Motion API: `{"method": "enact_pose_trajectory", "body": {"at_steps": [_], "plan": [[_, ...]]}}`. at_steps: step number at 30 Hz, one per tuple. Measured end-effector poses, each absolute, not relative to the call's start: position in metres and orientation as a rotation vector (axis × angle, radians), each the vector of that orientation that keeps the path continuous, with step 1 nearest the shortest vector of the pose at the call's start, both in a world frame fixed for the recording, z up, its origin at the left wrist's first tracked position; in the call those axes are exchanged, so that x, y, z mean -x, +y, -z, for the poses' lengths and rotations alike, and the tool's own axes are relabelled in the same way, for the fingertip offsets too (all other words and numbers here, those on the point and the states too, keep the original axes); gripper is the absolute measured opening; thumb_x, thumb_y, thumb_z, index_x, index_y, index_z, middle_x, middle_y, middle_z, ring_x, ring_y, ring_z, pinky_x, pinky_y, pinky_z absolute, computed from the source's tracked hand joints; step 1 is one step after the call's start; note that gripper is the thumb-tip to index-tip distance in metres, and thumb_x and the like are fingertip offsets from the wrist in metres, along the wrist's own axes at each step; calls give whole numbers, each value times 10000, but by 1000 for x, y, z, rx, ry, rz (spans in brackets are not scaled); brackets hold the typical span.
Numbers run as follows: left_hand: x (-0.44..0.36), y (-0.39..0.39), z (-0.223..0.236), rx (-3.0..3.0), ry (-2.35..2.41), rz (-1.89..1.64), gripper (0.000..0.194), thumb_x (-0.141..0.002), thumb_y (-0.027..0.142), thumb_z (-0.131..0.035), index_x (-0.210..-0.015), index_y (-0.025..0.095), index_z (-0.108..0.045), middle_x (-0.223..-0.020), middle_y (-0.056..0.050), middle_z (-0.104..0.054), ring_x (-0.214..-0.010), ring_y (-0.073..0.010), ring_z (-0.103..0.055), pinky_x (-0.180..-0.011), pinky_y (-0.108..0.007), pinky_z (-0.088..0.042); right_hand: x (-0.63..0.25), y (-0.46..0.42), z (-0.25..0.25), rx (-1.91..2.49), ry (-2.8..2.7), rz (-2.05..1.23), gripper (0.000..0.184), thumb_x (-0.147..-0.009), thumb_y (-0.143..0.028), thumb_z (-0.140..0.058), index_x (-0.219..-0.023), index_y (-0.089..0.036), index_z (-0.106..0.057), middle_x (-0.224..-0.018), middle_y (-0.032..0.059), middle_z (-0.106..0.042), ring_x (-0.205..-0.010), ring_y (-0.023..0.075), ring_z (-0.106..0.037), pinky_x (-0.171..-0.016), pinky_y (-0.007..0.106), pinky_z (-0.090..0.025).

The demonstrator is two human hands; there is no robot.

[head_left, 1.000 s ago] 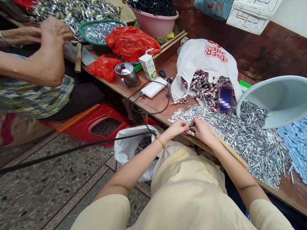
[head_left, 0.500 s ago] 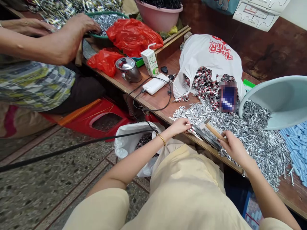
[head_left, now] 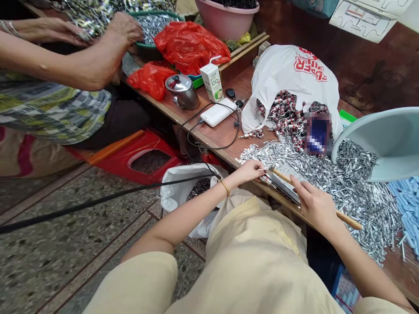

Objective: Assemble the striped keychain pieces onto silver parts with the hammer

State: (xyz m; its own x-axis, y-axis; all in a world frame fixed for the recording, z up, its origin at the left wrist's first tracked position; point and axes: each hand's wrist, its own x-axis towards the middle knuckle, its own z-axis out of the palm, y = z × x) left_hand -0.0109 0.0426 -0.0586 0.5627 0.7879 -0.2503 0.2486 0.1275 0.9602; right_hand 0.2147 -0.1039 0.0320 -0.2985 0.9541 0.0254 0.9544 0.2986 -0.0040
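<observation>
My left hand (head_left: 249,169) is at the front edge of the wooden table (head_left: 222,135), fingers pinched on small red and silver metal pieces (head_left: 266,176). My right hand (head_left: 314,203) lies closed over a wooden-handled tool (head_left: 348,220) whose flat metal blade (head_left: 285,183) lies along the table edge, pointing toward my left hand. Both hands are at the near side of a big heap of small silver metal parts (head_left: 347,187).
A white plastic bag (head_left: 288,74) spills red and silver pieces. A pale blue basin (head_left: 386,135) and blue parts (head_left: 409,200) are at the right. Power bank (head_left: 218,112), juice carton (head_left: 212,82), metal pot (head_left: 182,90), red bags (head_left: 190,43). Another person's arms (head_left: 75,65) work at the left. A white bag (head_left: 183,196) sits on the floor.
My right hand left the pieces at my left hand, took the wooden-handled tool and slid it back along the table edge. The other person's hands reached toward the green basket.
</observation>
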Motion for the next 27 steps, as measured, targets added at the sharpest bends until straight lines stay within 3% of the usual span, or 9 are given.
{"method": "enact_pose_trajectory", "body": {"at_steps": [5, 8, 13, 27], "plan": [[12, 41, 60, -1374, 980, -502, 95, -695, 195, -645, -616, 156, -611, -547, 34, -607, -508, -111, -585, -509, -186, -448, -209, -106, -29, 1883, -2586, 69, 669, -844, -40, -474, -1479, -244, -515, -893, 81, -684, -746, 220, -628, -531, 322, -331], [18, 39, 61, -1361, 934, -500, 87, -722, 189, -634, -684, 147, -699, -630, 2, -695, -575, -132, -638, -571, -207, -504, -211, -106, -24, 1905, -2566, 46, 638, -864, -56, -480, -1471, -247, -530, -887, 74, -687, -733, 212, -633, -526, 321, -325], [19, 33, 57, -1497, 1064, -535, 272, -729, 103, -611, -889, 164, -823, -783, -32, -790, -687, -163, -699, -661, -228, -524, -223, -110, -28, 1912, -2477, 20, 635, -904, -107, -478, -1510, -296, -487, -916, 58, -698, -704, 206, -633, -523, 319, -323], [9, 33, 43, -1642, 1052, -460, 296, -783, 107, -568, -922, 136, -828, -766, -40, -789, -687, -160, -701, -639, -219, -507, -208, -109, -38, 1968, -2535, 74, 677, -854, -62, -496, -1508, -235, -484, -940, 72, -681, -796, 214, -643, -542, 296, -358]]}}
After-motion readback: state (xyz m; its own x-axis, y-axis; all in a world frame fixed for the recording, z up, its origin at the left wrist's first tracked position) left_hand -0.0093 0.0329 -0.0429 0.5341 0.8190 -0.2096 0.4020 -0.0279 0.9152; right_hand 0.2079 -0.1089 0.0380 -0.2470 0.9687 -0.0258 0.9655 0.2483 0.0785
